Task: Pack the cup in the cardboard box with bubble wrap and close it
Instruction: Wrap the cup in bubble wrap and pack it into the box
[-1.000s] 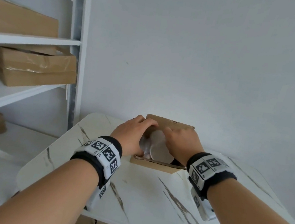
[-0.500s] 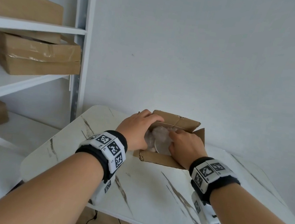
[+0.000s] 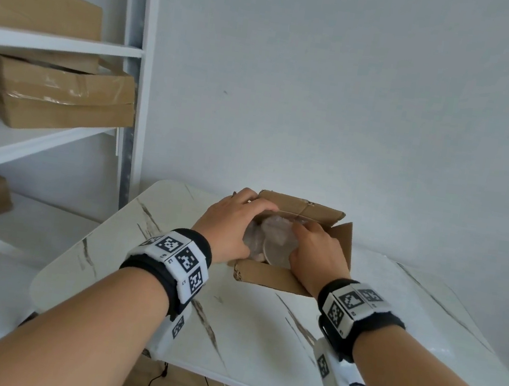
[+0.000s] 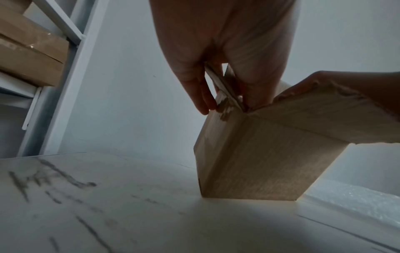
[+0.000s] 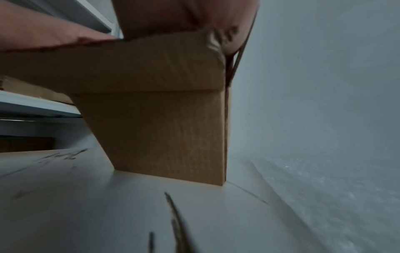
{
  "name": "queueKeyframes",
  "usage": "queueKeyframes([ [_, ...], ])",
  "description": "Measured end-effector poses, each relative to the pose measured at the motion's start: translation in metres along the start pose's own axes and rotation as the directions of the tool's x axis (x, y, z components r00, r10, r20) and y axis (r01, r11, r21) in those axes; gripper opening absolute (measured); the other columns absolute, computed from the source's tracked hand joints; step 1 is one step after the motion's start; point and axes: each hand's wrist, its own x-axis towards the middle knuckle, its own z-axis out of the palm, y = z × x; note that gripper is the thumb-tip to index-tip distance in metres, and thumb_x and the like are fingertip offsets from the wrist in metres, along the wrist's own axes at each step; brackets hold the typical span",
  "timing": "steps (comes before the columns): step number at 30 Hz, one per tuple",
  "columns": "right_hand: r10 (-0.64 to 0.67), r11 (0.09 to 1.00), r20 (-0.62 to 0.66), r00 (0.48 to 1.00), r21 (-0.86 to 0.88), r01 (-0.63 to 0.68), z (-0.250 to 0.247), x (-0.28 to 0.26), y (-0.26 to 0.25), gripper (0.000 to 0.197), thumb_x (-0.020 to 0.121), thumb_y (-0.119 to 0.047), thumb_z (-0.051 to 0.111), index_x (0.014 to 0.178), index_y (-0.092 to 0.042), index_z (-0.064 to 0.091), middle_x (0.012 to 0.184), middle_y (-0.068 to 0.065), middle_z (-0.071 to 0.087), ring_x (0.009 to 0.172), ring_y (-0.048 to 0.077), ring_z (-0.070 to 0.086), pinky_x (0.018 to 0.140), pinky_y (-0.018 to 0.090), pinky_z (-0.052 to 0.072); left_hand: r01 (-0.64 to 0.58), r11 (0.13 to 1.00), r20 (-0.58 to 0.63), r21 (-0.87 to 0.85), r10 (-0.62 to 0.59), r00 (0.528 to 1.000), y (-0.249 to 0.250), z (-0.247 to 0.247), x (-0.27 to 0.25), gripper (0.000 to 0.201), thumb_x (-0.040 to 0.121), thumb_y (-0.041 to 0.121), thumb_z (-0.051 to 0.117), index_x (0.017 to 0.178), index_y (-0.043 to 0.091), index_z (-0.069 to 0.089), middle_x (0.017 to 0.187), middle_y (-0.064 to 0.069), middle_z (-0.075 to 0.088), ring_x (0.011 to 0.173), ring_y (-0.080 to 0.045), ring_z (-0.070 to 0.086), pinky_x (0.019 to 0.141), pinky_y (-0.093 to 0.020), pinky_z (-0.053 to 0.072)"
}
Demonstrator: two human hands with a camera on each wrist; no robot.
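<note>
I've got the cup (image 3: 277, 253) down in the box (image 3: 270, 278), wrapped in bubble wrap (image 3: 269, 227), box sitting at 12 o'clock on the counter (image 3: 247, 329) near the wall.

Left hand (image 3: 229, 225) at the box's 9 o'clock: fingers curled over the top edge, pinching the side flap in the left wrist view. Right hand (image 3: 316, 254) at 3 o'clock, fingers bent down onto the wrap; whether they pinch it or just press, can't tell.

My read on handling: cup is light but fragile, wrap soft and springy, so push on the wrap, not the rim. Cardboard is thin, bends easy; take flaps by their free edges.

Room: wall close at 12, shelf (image 3: 55, 40) w/ boxes off at 10, open counter toward 6. Far flap stands up, right flap splays out, near flap hangs outward.
</note>
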Motion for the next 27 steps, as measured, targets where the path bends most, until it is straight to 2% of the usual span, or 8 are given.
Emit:
queueKeyframes([
  [2, 0.024, 1.0, -0.014, 1.0, 0.008, -0.024, 0.003, 0.001, -0.002, 0.051, 0.084, -0.005, 0.043, 0.132, -0.018, 0.052, 0.129, 0.013, 0.055, 0.093, 0.038, 0.064, 0.075, 0.037, 0.052, 0.002, 1.0, 0.004, -0.001, -0.002, 1.0, -0.001, 0.0, 0.001, 0.075, 0.07, 0.014, 0.073, 0.136, 0.033, 0.043, 0.131, 0.005, 0.041, 0.116, -0.016, 0.049, 0.08, -0.019, 0.036],
  [5, 0.043, 0.999, 0.007, 0.999, -0.007, -0.043, 0.002, 0.002, -0.003, 0.05, 0.086, -0.008, 0.042, 0.134, -0.019, 0.049, 0.125, 0.012, 0.058, 0.098, 0.038, 0.063, 0.078, 0.038, 0.05, 0.003, 1.0, 0.007, 0.0, -0.003, 1.0, -0.001, -0.001, 0.004, 0.074, 0.071, 0.014, 0.073, 0.136, 0.033, 0.044, 0.131, 0.005, 0.042, 0.117, -0.016, 0.049, 0.08, -0.02, 0.036],
  [8, 0.068, 0.998, 0.101, 0.993, -0.02, -0.066, -0.004, 0.002, -0.002, 0.051, 0.087, -0.011, 0.041, 0.137, -0.02, 0.043, 0.123, 0.009, 0.062, 0.103, 0.036, 0.062, 0.081, 0.039, 0.048, -0.01, 1.0, 0.013, 0.002, 0.01, 1.0, -0.001, -0.002, 0.008, 0.073, 0.072, 0.014, 0.071, 0.138, 0.033, 0.043, 0.131, 0.005, 0.043, 0.116, -0.017, 0.049, 0.082, -0.019, 0.036],
  [11, 0.069, 0.998, 0.205, 0.976, -0.024, -0.065, -0.009, 0.008, -0.002, 0.052, 0.087, -0.015, 0.043, 0.138, -0.022, 0.04, 0.133, 0.007, 0.054, 0.11, 0.034, 0.059, 0.087, 0.04, 0.048, -0.011, 1.0, 0.015, 0.013, 0.011, 1.0, 0.0, -0.003, 0.01, 0.074, 0.074, 0.014, 0.069, 0.14, 0.033, 0.042, 0.129, 0.004, 0.044, 0.114, -0.017, 0.051, 0.082, -0.018, 0.036],
  [16, 0.056, 0.997, 0.283, 0.957, -0.075, -0.036, -0.013, 0.023, -0.005, 0.045, 0.088, -0.022, 0.046, 0.133, -0.021, 0.045, 0.129, 0.007, 0.055, 0.115, 0.03, 0.057, 0.094, 0.04, 0.05, -0.019, 0.999, 0.001, 0.033, 0.019, 1.0, -0.002, -0.001, 0.011, 0.073, 0.076, 0.008, 0.063, 0.141, 0.033, 0.042, 0.127, 0.003, 0.045, 0.111, -0.018, 0.052, 0.079, -0.017, 0.033],
  [19, 0.061, 0.992, 0.307, 0.95, -0.12, -0.025, -0.019, 0.033, -0.008, 0.04, 0.087, -0.018, 0.045, 0.127, -0.021, 0.052, 0.121, 0.005, 0.062, 0.11, 0.027, 0.061, 0.093, 0.04, 0.052, -0.021, 0.998, 0.012, 0.052, 0.021, 1.0, -0.003, 0.0, 0.013, 0.078, 0.074, 0.005, 0.066, 0.142, 0.033, 0.041, 0.126, 0.002, 0.045, 0.11, -0.018, 0.051, 0.078, -0.017, 0.033],
  [23, 0.098, 0.982, 0.361, 0.927, -0.189, -0.03, -0.024, 0.046, -0.009, 0.036, 0.09, -0.015, 0.043, 0.123, -0.017, 0.056, 0.104, 0.004, 0.066, 0.086, 0.023, 0.064, 0.079, 0.033, 0.055, -0.027, 0.997, 0.019, 0.072, 0.026, 0.999, -0.003, 0.0, 0.015, 0.08, 0.074, 0.005, 0.069, 0.144, 0.032, 0.04, 0.123, 0.001, 0.046, 0.108, -0.018, 0.05, 0.076, -0.017, 0.032],
  [27, 0.1, 0.967, 0.339, 0.935, -0.254, -0.011, -0.013, 0.054, -0.01, 0.034, 0.093, -0.021, 0.043, 0.124, -0.02, 0.059, 0.119, 0.004, 0.065, 0.105, 0.025, 0.064, 0.087, 0.036, 0.052, -0.02, 0.998, 0.019, 0.067, 0.018, 1.0, -0.004, 0.0, 0.02, 0.078, 0.075, 0.004, 0.065, 0.143, 0.032, 0.041, 0.122, 0.001, 0.046, 0.107, -0.02, 0.051, 0.076, -0.017, 0.031],
])
